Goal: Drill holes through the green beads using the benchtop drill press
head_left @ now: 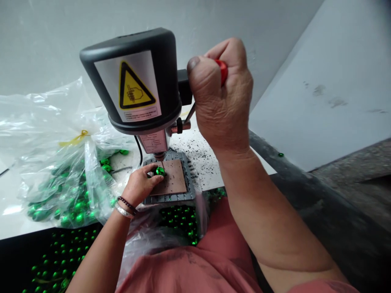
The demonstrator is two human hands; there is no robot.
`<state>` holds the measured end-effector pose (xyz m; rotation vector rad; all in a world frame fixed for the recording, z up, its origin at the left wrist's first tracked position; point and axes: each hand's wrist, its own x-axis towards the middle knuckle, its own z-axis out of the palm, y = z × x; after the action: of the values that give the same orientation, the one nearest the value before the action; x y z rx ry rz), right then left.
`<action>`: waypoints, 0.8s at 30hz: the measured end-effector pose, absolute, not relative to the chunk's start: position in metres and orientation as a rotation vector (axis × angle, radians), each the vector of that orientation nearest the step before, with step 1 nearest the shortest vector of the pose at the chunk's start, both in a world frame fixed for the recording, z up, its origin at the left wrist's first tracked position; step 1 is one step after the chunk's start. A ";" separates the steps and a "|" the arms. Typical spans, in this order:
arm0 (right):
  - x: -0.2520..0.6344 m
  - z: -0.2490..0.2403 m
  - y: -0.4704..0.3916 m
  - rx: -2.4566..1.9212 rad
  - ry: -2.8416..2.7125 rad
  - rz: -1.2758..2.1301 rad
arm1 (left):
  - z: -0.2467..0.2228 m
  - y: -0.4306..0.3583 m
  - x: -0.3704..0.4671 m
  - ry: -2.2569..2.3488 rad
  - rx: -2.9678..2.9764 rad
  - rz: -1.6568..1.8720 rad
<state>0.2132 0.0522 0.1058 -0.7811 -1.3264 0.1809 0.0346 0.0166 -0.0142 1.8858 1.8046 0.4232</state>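
A small bench drill press [131, 81] stands in front of me, its black motor cover bearing a yellow warning triangle. My right hand [224, 93] is wrapped round its feed lever; the lever's red knob [222, 72] shows between the fingers. Low at the centre, my left hand [142, 182] pinches a shiny green ball [159, 171] between thumb and fingers. The ball rests on a brown board [175, 179] laid over the drill's base plate [190, 173]. Right at the ball is the thin drill bit [163, 165]; whether it has entered the ball I cannot tell.
A clear plastic bag [91, 162] of green balls, tied with yellow string [77, 137], lies on the white table [9, 219] at left. Dark shavings [198, 152] litter the tabletop by the drill. Several more green balls [180, 219] are below the table edge. A wall rises behind.
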 end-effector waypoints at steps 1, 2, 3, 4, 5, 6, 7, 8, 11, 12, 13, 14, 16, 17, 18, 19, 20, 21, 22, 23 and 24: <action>0.213 0.106 0.052 -0.779 -1.328 0.177 | -0.014 0.017 0.036 1.810 1.887 0.412; 0.214 0.106 0.053 -0.780 -1.329 0.172 | -0.015 0.018 0.037 1.815 1.893 0.405; 0.214 0.106 0.053 -0.782 -1.330 0.171 | -0.015 0.019 0.038 1.817 1.907 0.402; 0.214 0.106 0.053 -0.786 -1.328 0.171 | -0.016 0.020 0.039 1.818 1.928 0.403; 0.214 0.106 0.052 -0.785 -1.329 0.174 | -0.017 0.021 0.040 1.812 1.960 0.408; 0.214 0.106 0.052 -0.784 -1.330 0.179 | -0.018 0.022 0.041 1.800 1.998 0.413; 0.214 0.106 0.052 -0.783 -1.331 0.183 | -0.020 0.023 0.043 1.783 2.037 0.416; 0.214 0.105 0.052 -0.782 -1.332 0.183 | -0.021 0.024 0.044 1.773 2.065 0.414; 0.214 0.105 0.051 -0.780 -1.331 0.179 | -0.025 0.028 0.046 1.771 2.085 0.388; 0.214 0.105 0.050 -0.782 -1.333 0.177 | -0.025 0.029 0.046 1.770 2.077 0.377; 0.214 0.105 0.050 -0.783 -1.335 0.171 | -0.026 0.030 0.046 1.768 2.067 0.366; 0.214 0.104 0.048 -0.785 -1.339 0.159 | -0.026 0.031 0.046 1.762 2.056 0.357; 0.214 0.104 0.045 -0.803 -1.343 0.116 | -0.027 0.033 0.044 1.740 2.044 0.359; 0.215 0.103 0.042 -0.818 -1.345 0.087 | -0.027 0.033 0.043 1.728 2.046 0.366; 0.215 0.102 0.038 -0.838 -1.350 0.053 | -0.027 0.033 0.043 1.714 2.053 0.375; 0.216 0.100 0.034 -0.862 -1.362 0.017 | -0.027 0.033 0.042 1.699 2.063 0.382; 0.217 0.098 0.029 -0.891 -1.383 -0.023 | -0.027 0.033 0.042 1.687 2.072 0.386; 0.218 0.096 0.024 -0.917 -1.410 -0.069 | -0.027 0.033 0.042 1.680 2.078 0.387; 0.219 0.092 0.019 -0.940 -1.444 -0.115 | -0.027 0.033 0.043 1.679 2.079 0.386; 0.220 0.089 0.013 -0.959 -1.477 -0.162 | -0.027 0.032 0.043 1.678 2.076 0.383; 0.221 0.084 0.008 -0.972 -1.502 -0.206 | -0.027 0.032 0.043 1.676 2.076 0.381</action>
<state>0.2209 0.0085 0.0842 -0.9720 -1.5022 -0.2056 0.0432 0.0321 -0.0272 2.0758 1.6762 0.3808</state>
